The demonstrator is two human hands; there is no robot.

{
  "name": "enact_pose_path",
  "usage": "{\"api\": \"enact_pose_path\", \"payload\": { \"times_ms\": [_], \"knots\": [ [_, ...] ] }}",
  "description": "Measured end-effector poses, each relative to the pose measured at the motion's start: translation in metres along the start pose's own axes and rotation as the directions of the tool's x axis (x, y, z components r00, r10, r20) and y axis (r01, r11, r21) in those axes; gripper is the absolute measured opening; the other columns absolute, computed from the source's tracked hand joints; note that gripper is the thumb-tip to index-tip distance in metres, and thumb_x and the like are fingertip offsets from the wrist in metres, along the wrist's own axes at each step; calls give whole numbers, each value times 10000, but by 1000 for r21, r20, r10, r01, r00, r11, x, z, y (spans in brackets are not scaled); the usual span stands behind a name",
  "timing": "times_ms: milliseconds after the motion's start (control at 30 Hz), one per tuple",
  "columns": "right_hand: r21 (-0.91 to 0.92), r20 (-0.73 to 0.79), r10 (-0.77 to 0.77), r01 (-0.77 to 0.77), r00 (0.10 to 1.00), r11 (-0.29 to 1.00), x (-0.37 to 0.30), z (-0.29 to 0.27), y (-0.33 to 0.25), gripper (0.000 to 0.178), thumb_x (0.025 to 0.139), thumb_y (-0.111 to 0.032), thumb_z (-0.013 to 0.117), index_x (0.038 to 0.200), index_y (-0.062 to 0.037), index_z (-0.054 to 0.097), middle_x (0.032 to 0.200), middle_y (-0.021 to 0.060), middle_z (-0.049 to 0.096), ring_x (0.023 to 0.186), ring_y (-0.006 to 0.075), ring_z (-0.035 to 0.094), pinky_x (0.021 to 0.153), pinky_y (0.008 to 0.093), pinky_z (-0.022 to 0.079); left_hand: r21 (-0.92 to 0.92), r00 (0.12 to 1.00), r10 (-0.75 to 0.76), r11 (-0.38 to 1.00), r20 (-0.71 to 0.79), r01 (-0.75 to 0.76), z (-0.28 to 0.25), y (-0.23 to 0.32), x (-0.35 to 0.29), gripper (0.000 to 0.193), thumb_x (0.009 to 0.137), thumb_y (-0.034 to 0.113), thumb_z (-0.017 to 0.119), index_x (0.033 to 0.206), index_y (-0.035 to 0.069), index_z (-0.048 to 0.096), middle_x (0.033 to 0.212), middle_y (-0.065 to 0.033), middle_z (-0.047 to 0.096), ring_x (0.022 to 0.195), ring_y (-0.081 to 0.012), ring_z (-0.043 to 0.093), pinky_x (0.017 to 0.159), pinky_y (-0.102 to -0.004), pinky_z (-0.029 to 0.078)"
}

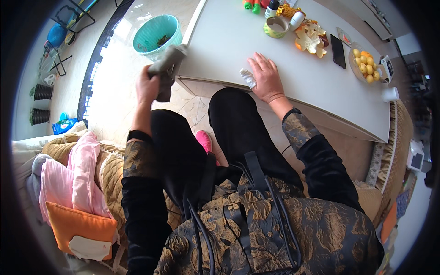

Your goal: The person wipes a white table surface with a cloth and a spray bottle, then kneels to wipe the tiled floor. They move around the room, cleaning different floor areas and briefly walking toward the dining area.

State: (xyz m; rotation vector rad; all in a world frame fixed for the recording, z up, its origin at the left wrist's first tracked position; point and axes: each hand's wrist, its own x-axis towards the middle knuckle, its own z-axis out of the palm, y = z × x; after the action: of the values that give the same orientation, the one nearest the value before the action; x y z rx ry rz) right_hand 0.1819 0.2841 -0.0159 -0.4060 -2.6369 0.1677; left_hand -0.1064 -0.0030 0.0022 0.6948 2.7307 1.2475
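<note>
Head view, left hand: left hand, left of centre, fingers curled shut around a grey cloth; the cloth juts up and right to the corner of the white table, one end hanging below the fist.
Head view, right hand: right hand, centre frame, laid palm down on the table near its front edge, fingers loosely spread and pointing up the frame.
Tissue: crumpled white tissue on the table edge, touching the thumb side of the right hand.
Bin: teal waste bin on the floor, upper left of centre, just beyond the cloth.
Table top, upper right: green-rimmed bowl, black phone, dish of yellow fruit, white cup.
Lower left: pink cloth and orange cushion on a sofa.
</note>
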Motion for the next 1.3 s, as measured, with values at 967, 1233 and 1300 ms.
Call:
{"api": "enact_pose_path", "payload": {
  "times_ms": [967,1233,1300],
  "knots": [
    [-87,56,16,-12,998,996,-1,-4,-3,577,949,-315,632,1437,-19,551,1537,207,491,1469,325,436,1233,498,298,-335,911,-240,873,337,354,39,11,-21,704,886,214,785,1520,135,489,1390,-162,597,1250,-257,601,1060,-372,496],
    [-91,73,14,-7,997,996,-1,-6,-3,585,973,-347,615,1439,2,559,1549,216,479,1480,326,422,1241,496,289,-340,898,-325,843,298,418,43,23,-30,688,883,135,755,1511,150,474,1333,-149,616,1181,-240,628,1006,-370,532],
    [-94,76,17,-10,997,996,-1,-6,-3,586,980,-357,609,1436,8,563,1549,218,480,1480,324,423,1244,495,285,-336,893,-325,842,311,423,42,23,-30,690,897,163,756,1523,149,464,1348,-153,611,1191,-245,629,1008,-372,532]
  ]
}}
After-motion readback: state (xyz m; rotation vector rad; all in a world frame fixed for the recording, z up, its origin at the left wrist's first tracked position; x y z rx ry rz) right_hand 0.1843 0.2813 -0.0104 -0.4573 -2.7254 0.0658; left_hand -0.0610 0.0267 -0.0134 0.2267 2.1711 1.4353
